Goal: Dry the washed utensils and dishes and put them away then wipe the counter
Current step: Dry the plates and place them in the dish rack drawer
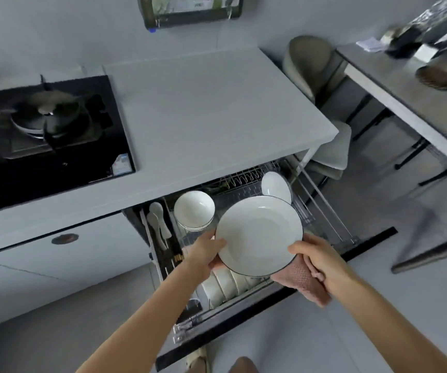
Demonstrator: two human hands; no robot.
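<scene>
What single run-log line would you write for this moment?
stage: plate being put away | left hand: grips plate rim | right hand: grips plate rim with pink cloth beneath | plate: over open drawer rack

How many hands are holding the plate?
2. The left hand grips the plate at its left rim; the right hand at its lower right rim, with a cloth.

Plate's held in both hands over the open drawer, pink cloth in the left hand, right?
Not quite. The head view shows the pink cloth in the right hand, not the left hand. Both do hold the plate over the open drawer.
</scene>
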